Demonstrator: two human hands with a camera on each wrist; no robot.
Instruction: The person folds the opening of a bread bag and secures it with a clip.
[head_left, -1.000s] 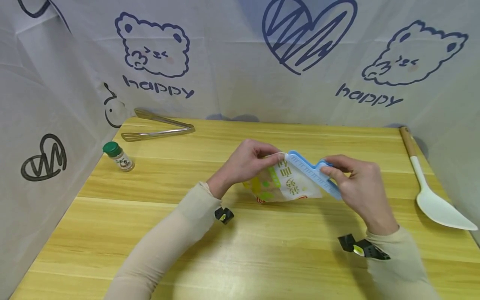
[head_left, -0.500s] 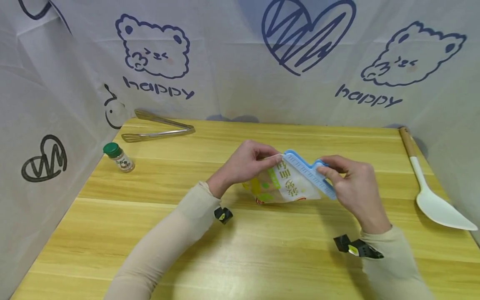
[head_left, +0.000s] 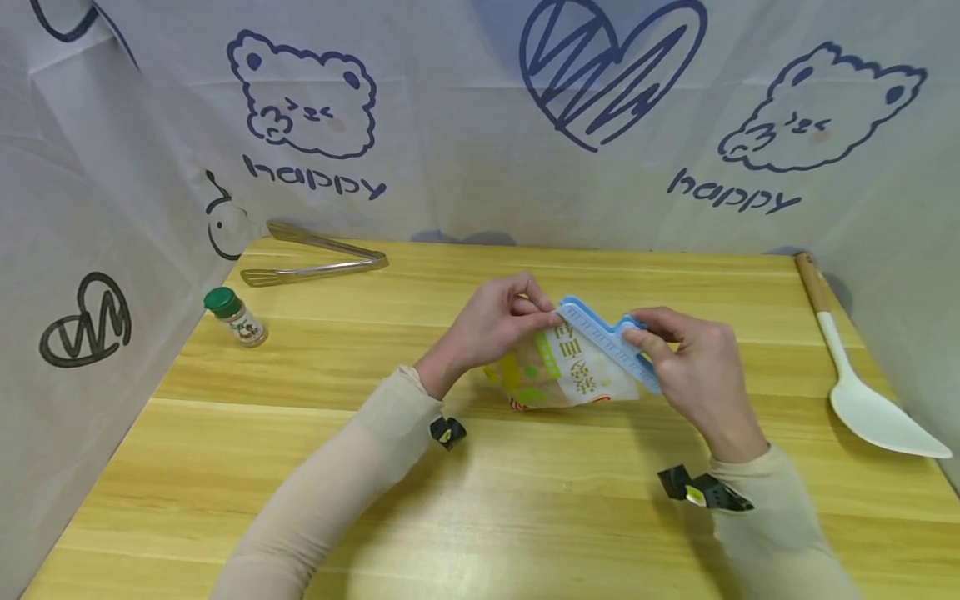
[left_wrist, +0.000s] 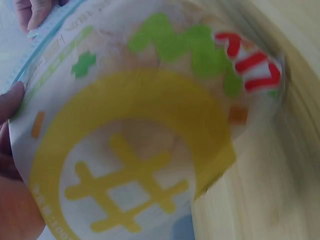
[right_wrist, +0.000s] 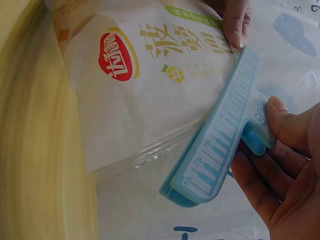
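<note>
A white plastic bread bag [head_left: 581,367] with yellow, green and red print stands tilted on the table in the head view. My left hand [head_left: 489,323] pinches its upper left corner between thumb and fingers. A light blue bag clip [head_left: 603,335], marked like a ruler, lies along the slanting top edge of the bag. My right hand [head_left: 696,372] pinches the clip's handle. In the right wrist view the long clip [right_wrist: 222,135] reaches up to the left fingertips, and clear film shows beside its lower end. The bag [left_wrist: 150,60] fills most of the left wrist view.
Metal tongs [head_left: 315,254] lie at the table's back left. Near the left edge stands a seasoning bottle [head_left: 236,317] with a green cap. A white spatula-like turner [head_left: 873,412] with a wooden handle lies along the right edge. Printed white cloth [head_left: 450,150] hangs around the table.
My right hand has moved left with the clip, bringing it further along the bag's top edge toward my left hand. My left hand keeps its hold; its fingers have shifted slightly.
</note>
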